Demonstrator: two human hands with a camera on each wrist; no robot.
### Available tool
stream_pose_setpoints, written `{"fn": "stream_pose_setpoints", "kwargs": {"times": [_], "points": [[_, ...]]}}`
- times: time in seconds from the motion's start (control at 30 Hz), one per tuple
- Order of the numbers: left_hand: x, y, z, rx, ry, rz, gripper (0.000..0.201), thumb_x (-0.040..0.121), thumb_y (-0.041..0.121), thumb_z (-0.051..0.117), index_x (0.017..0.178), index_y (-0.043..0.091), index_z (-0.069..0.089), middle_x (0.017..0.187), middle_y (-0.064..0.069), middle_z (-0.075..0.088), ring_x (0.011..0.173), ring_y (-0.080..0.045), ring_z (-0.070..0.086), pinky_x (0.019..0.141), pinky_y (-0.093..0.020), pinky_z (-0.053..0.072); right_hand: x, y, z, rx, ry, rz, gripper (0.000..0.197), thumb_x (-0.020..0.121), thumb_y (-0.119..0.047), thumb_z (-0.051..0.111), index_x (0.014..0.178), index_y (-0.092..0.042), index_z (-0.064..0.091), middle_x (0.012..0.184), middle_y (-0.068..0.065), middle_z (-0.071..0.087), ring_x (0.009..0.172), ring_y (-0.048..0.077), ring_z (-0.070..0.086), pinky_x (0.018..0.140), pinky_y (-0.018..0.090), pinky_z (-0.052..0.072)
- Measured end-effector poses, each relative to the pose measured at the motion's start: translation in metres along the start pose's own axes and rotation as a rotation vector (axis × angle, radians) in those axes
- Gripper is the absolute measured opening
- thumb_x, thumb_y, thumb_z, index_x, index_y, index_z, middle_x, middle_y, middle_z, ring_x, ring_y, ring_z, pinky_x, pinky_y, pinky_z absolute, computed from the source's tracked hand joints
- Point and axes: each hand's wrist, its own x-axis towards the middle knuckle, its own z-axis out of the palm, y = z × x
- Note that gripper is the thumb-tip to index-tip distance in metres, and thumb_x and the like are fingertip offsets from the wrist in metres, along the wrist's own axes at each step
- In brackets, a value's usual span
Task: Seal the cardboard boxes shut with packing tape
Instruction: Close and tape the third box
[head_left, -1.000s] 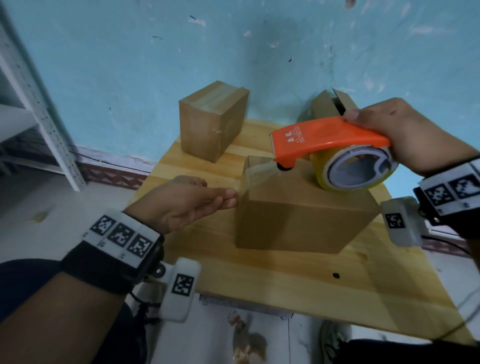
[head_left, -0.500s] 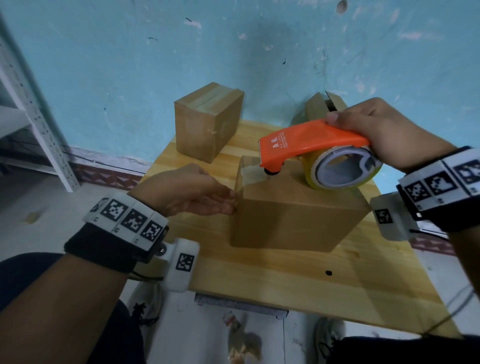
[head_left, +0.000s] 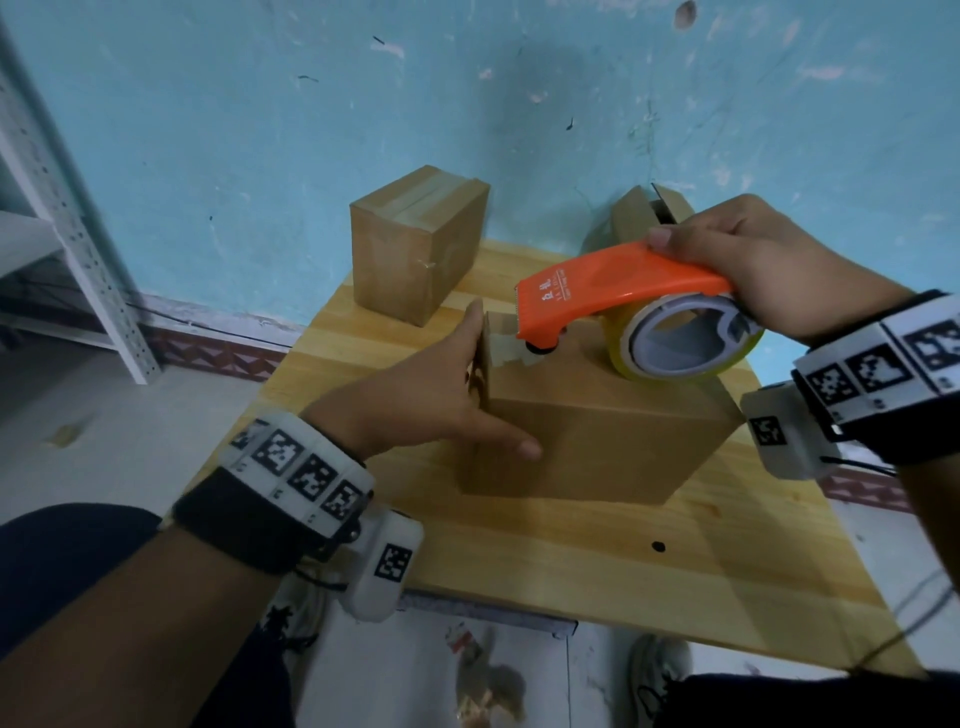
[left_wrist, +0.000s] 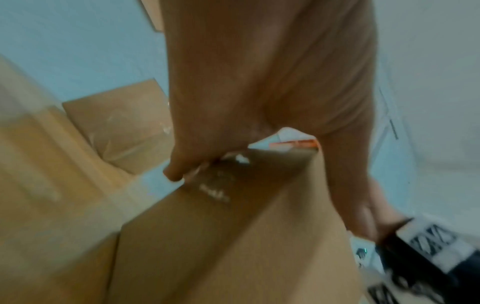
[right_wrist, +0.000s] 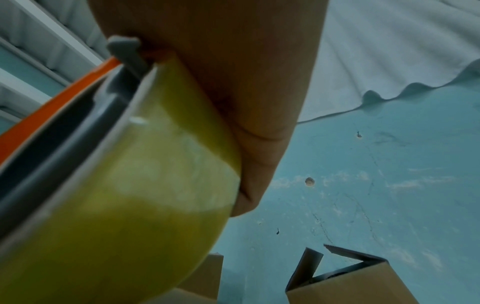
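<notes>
Near box (head_left: 597, 441): mid-table, its left end covered by the left hand (head_left: 431, 395), fingers flat against it.
Over the box: tape gun (head_left: 623, 291) held by the right hand (head_left: 753, 270) sits on its top.
Back left: taped box (head_left: 415, 244) stands near the wall (head_left: 260, 130), an open strip of table (head_left: 597, 571) between it and the near box.
Back right: open box (head_left: 649, 218) behind the right hand, flaps up.
Front: bare table before the near box.
Left: shelf post (head_left: 78, 234) beside the table, well apart.
</notes>
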Motion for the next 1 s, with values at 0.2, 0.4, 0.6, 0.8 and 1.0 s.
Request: {"fn": "stream_pose_setpoints", "kwargs": {"times": [0.2, 0.4, 0.6, 0.8, 1.0], "points": [[0.009, -0.002, 0.013, -0.059, 0.096, 0.046, 0.108, 0.067, 0.017, 0.091, 0.146, 0.027, 0.016, 0.131, 0.012, 0.052, 0.115, 0.005, 0.056, 0.091, -0.017, 0.052, 0.000, 0.004, -0.004, 0.010, -0.009, 0.032, 0.055, 0.097, -0.033, 0.054, 0.054, -0.001, 0.040, 0.043, 0.000, 0.031, 0.039, 0.016, 0.028, 0.051, 0.025, 0.031], [0.010, -0.002, 0.009, -0.044, 0.034, 0.082, 0.105, 0.069, 0.011, 0.089, 0.143, 0.024, 0.016, 0.133, 0.010, 0.049, 0.113, 0.011, 0.054, 0.085, -0.012, 0.050, 0.002, 0.000, -0.018, -0.050, -0.117, 0.046, 0.055, 0.083, -0.048, 0.056, 0.056, -0.002, 0.042, 0.045, 0.001, 0.030, 0.039, 0.013, 0.028, 0.043, 0.017, 0.028], [0.011, -0.009, -0.001, -0.027, 0.023, 0.082, 0.107, 0.064, 0.011, 0.091, 0.142, 0.025, 0.021, 0.130, 0.009, 0.053, 0.112, 0.007, 0.057, 0.091, -0.017, 0.051, -0.005, 0.031, -0.046, -0.019, -0.097, 0.101, 0.093, 0.064, -0.070, 0.072, 0.066, 0.019, 0.045, 0.049, 0.014, 0.036, 0.042, 0.022, 0.033, 0.041, 0.019, 0.030], [0.009, -0.005, -0.005, -0.025, 0.022, 0.089, 0.102, 0.062, 0.005, 0.090, 0.138, 0.029, 0.027, 0.129, 0.011, 0.052, 0.112, 0.010, 0.055, 0.087, -0.013, 0.050, -0.030, 0.056, -0.054, 0.109, 0.000, 0.140, 0.106, 0.048, -0.076, 0.080, 0.078, 0.022, 0.052, 0.064, 0.031, 0.047, 0.060, 0.033, 0.042, 0.050, 0.022, 0.040], [0.012, -0.003, -0.003, -0.025, 0.017, 0.111, 0.098, 0.063, -0.005, 0.085, 0.136, 0.027, 0.029, 0.126, 0.012, 0.051, 0.103, 0.018, 0.055, 0.082, -0.010, 0.050, -0.040, 0.052, -0.047, 0.192, 0.049, 0.080, 0.096, 0.052, -0.073, 0.080, 0.078, 0.017, 0.057, 0.078, 0.052, 0.045, 0.068, 0.037, 0.050, 0.062, 0.031, 0.042]]}}
